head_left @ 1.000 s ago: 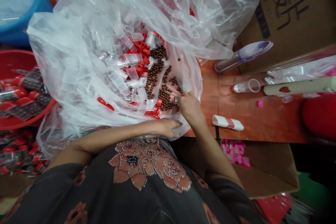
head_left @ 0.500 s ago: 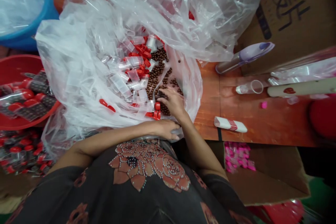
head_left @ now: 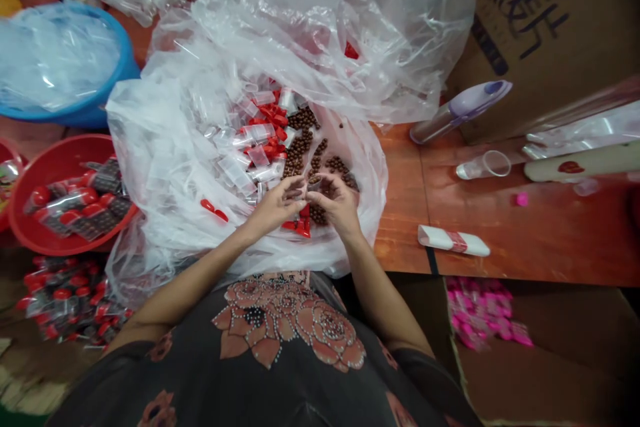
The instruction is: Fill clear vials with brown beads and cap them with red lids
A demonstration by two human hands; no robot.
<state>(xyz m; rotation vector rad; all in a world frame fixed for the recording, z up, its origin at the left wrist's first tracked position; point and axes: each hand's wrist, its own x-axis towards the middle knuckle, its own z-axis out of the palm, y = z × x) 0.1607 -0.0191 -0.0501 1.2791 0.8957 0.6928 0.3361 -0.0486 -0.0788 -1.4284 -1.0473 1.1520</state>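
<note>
My two hands meet over an opened clear plastic bag [head_left: 170, 160] on the table. In my right hand [head_left: 340, 203] is a small clear plastic container [head_left: 314, 185], with dark brown contents showing at its top. My left hand [head_left: 277, 207] has its fingers curled in close to the container; what they pinch is too small to make out. Loose brown balls [head_left: 299, 150] lie around and beyond my hands. Red caps [head_left: 270, 127] and clear empty containers [head_left: 233, 173] are heaped to the left of the balls. More red caps [head_left: 301, 223] lie just below my fingers.
At left stand a blue basin [head_left: 127, 60] of clear plastic and a red basin [head_left: 30, 240] of filled red-capped containers. A clear cup [head_left: 485, 165], a white roll [head_left: 453, 240] and a purple-topped tube [head_left: 460, 110] are at right. A carton [head_left: 565, 20] stands behind.
My right hand has lifted from the balls with the small container. My left hand has risen from the bag's near edge to meet it. The view has shifted slightly.
</note>
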